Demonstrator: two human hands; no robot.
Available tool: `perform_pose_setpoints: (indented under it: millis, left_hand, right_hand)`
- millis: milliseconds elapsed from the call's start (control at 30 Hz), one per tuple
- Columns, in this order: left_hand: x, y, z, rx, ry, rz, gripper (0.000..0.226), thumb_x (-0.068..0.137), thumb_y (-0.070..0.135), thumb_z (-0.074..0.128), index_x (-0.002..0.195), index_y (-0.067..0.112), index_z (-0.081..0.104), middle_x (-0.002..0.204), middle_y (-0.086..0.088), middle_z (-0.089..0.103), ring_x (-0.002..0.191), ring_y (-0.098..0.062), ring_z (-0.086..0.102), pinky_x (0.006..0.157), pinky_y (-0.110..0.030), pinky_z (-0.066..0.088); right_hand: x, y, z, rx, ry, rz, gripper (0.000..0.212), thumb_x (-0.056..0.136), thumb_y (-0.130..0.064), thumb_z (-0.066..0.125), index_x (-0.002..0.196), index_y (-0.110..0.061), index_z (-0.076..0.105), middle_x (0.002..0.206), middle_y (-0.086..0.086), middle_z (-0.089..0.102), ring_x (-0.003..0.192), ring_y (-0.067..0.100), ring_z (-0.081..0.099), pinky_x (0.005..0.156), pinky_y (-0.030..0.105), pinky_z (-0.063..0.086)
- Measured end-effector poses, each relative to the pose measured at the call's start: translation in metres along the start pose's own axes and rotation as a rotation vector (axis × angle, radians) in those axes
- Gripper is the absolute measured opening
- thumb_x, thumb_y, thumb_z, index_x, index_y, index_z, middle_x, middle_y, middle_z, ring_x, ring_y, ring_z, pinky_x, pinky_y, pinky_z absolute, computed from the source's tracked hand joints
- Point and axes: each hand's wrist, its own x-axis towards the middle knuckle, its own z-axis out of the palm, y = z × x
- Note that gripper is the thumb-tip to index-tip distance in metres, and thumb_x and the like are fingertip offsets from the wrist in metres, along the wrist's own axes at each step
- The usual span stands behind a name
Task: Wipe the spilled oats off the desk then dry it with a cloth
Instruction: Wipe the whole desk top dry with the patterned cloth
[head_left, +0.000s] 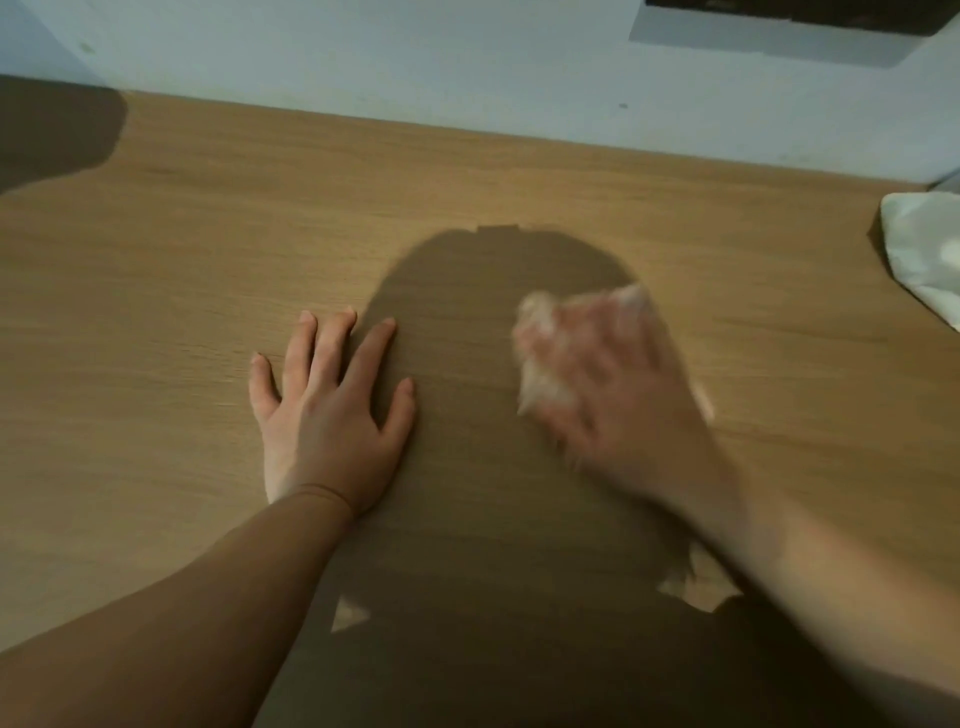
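Observation:
My left hand (332, 415) lies flat on the wooden desk (182, 291), palm down with fingers spread and nothing in it. My right hand (613, 379) is blurred by motion and presses a pale, crumpled wipe (540, 374) against the desk just right of centre. The wipe shows white at the fingertips and along the hand's left side. I see no oats on the desk surface in this view. A shadow of my head and arms covers the middle of the desk.
A pale cloth (924, 260) lies at the desk's right edge. A light wall (415, 62) runs along the desk's far edge, with a dark-framed object (779, 26) at the top right. A dark shadow patch sits at the far left corner.

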Motion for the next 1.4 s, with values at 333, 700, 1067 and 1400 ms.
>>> perform_pose_setpoints:
  millis: [333, 700, 1067, 1400]
  left_hand:
    - [-0.001, 0.0, 0.0, -0.002, -0.005, -0.002, 0.061, 0.084, 0.057, 0.026, 0.139, 0.034, 0.039, 0.149, 0.0, 0.032, 0.143, -0.023, 0.014, 0.111, -0.056, 0.008]
    - [0.0, 0.0, 0.0, -0.006, -0.004, -0.004, 0.062, 0.083, 0.058, 0.024, 0.139, 0.035, 0.038, 0.15, 0.0, 0.032, 0.143, -0.023, 0.014, 0.112, -0.056, 0.008]
    - [0.0, 0.001, 0.001, 0.021, -0.016, -0.014, 0.044, 0.1, 0.035, 0.028, 0.144, 0.035, 0.031, 0.154, 0.003, 0.023, 0.144, -0.02, 0.008, 0.114, -0.053, 0.003]
    - [0.002, 0.007, -0.006, 0.079, -0.153, -0.032, 0.048, 0.101, 0.036, 0.02, 0.148, 0.031, 0.016, 0.158, 0.001, 0.007, 0.145, -0.02, -0.005, 0.113, -0.056, -0.002]
  right_hand:
    - [0.03, 0.005, -0.003, 0.014, 0.026, 0.292, 0.059, 0.096, -0.051, 0.021, 0.149, -0.031, 0.005, 0.157, 0.005, 0.003, 0.143, 0.03, -0.001, 0.112, 0.049, -0.01]
    - [0.055, 0.122, -0.023, 0.075, 0.044, 0.77, 0.056, 0.095, -0.054, 0.018, 0.148, -0.036, 0.011, 0.158, -0.001, 0.002, 0.144, 0.028, -0.002, 0.114, 0.052, -0.002]
    - [-0.079, -0.082, 0.02, 0.067, -0.044, -0.196, 0.053, 0.095, -0.046, 0.029, 0.146, -0.033, 0.023, 0.153, 0.0, 0.027, 0.142, 0.03, 0.018, 0.114, 0.051, 0.008]
    - [-0.059, -0.064, 0.004, 0.094, -0.016, 0.333, 0.056, 0.097, -0.053, 0.017, 0.148, -0.033, 0.007, 0.158, -0.002, 0.002, 0.144, 0.026, -0.005, 0.113, 0.049, -0.01]
